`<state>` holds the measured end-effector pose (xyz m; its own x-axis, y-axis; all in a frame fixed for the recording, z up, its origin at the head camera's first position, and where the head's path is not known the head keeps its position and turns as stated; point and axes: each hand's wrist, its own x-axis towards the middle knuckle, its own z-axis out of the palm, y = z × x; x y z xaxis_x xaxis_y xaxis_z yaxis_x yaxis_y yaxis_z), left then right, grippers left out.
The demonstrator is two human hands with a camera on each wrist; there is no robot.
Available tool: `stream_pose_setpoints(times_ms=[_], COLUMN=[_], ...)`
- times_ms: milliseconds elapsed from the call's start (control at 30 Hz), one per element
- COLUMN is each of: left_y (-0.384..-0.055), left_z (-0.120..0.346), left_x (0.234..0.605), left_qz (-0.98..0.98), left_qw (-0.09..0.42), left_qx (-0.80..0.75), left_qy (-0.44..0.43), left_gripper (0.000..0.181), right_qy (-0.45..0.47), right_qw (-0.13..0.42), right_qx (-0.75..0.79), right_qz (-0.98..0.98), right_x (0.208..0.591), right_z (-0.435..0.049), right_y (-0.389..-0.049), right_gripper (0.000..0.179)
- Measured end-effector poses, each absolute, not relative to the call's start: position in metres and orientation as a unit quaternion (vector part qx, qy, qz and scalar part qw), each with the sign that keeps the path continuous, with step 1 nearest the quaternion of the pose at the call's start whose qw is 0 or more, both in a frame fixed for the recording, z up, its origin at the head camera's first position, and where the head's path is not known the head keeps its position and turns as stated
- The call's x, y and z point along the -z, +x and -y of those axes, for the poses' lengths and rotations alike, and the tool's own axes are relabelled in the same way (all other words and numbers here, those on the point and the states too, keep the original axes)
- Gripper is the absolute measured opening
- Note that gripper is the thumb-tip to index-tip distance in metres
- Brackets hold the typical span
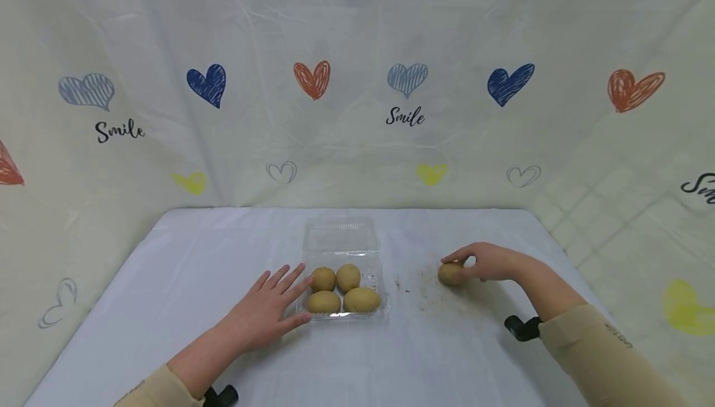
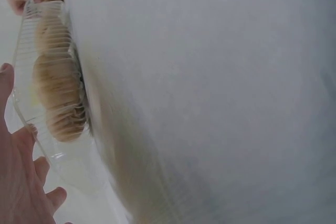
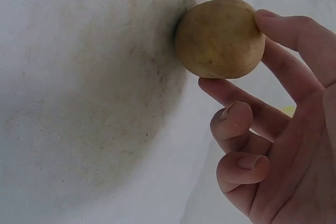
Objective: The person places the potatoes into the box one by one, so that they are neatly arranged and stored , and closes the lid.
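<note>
My right hand point(image 1: 491, 262) pinches a potato point(image 3: 220, 39) between thumb and fingers, low over the white cloth to the right of the container. In the right wrist view two fingers are curled back, off the potato. A clear plastic clamshell container point(image 1: 342, 315) sits mid-table, its lid point(image 1: 341, 233) folded back away from me. Several potatoes point(image 1: 362, 299) lie inside it in two rows. Beside the container's left wall is my left hand point(image 1: 268, 311), its fingers spread and straight, fingertips right at the wall in the left wrist view point(image 2: 23, 166).
Brown dirt specks point(image 1: 427, 286) are scattered on the white tablecloth point(image 1: 190, 283) around the held potato. Behind the table hangs a pale curtain point(image 1: 357, 16) printed with hearts and "Smile". Black wrist camera mounts point(image 1: 522, 328) stick out at both sleeves.
</note>
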<state>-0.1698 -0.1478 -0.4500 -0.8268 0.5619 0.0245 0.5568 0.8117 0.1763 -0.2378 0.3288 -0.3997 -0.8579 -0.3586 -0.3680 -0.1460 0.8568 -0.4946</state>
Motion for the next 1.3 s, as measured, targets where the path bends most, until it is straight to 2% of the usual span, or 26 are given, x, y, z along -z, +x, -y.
stream_pose_setpoints(times_ms=[567, 933, 1300], left_y=[-0.169, -0.173, -0.171], left_z=[0.149, 0.151, 0.150], left_x=[0.450, 0.459, 0.455], left_qz=[-0.948, -0.953, -0.952], left_qw=[-0.007, -0.007, -0.005], left_qx=[-0.099, -0.095, -0.092], left_qy=[0.303, 0.287, 0.291], left_gripper=[0.072, 0.071, 0.072], right_qy=[-0.164, -0.166, -0.198], right_qw=[0.222, 0.197, 0.160], right_qx=[0.171, 0.184, 0.223], right_qz=[-0.946, -0.949, -0.941], right_x=[0.399, 0.403, 0.388], right_z=[-0.322, -0.319, -0.294], right_y=[-0.239, -0.235, -0.239], right_gripper=[0.050, 0.048, 0.048])
